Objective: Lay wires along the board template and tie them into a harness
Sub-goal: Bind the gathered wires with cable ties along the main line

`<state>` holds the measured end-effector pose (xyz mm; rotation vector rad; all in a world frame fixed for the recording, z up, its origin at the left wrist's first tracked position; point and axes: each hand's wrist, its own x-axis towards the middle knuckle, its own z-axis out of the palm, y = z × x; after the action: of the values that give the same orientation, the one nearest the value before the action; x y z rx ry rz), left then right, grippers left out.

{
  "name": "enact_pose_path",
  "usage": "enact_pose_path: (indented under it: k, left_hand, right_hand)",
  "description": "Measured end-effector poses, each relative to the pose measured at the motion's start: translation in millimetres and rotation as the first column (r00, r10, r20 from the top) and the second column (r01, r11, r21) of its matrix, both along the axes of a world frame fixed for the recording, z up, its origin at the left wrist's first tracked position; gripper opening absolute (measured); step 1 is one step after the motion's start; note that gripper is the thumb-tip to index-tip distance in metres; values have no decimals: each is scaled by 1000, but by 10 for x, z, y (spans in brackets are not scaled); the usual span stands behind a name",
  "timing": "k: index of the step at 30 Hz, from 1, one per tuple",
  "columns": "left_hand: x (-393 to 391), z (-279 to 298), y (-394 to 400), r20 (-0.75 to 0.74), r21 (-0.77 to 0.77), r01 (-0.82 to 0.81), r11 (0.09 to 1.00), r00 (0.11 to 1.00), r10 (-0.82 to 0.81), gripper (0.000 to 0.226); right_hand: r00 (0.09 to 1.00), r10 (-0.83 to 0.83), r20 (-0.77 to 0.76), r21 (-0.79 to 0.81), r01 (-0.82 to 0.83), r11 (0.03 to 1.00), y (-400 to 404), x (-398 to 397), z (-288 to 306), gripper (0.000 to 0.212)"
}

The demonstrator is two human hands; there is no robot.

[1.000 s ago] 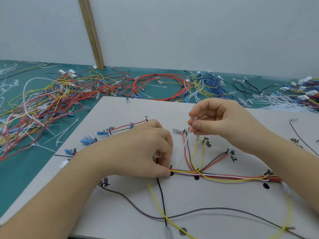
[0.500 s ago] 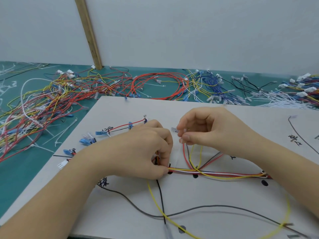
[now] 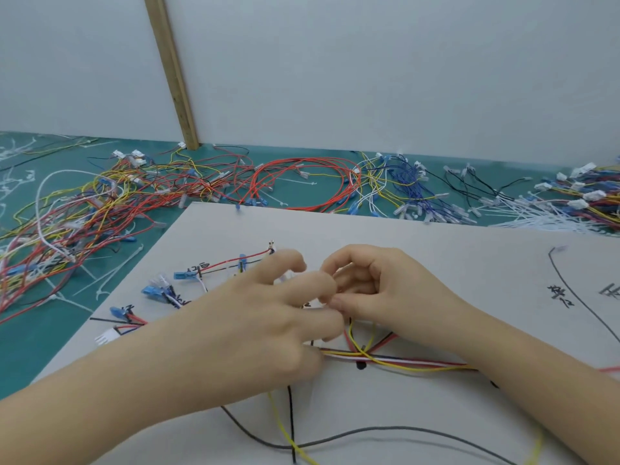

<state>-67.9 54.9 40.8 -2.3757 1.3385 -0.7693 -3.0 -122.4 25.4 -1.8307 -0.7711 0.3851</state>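
1. Hands meet over the white board template: the left hand is blurred, its fingers curled, and what it holds I cannot tell.
2. Right hand curls, thumb and forefinger pinching something small and white that is too hidden to name.
3. Bundled red, yellow, white and black wires lie on the template just under both hands.
4. Loose wire heaps cover the green mat beyond.

Loose wire heaps crowding board edges.
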Motion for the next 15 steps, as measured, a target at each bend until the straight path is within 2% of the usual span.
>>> enact_pose_path:
  k: [5,10,13,15]
  left_hand:
    - [-68,18,-30,-78,37,59,998,995,-56,24]
    - [-106,63,-110,-140,38,46,998,989,-41,29]
    - [-165,-12,-158,-247,-73,-121,990,964,100,17]
    - [-233,-101,-211,-466,-273,-334,902,866,180,13]
  right_hand:
    - [1000,1,-10,-12,-1,1000,10,3,-13,30]
    - [1000,5,11,-14,-5,1000,9,2,-10,29]
    - [1000,10,20,-26,-9,1000,15,-2,-11,28]
    - [999,24,22,-29,-23,999,18,-18,-11,28]
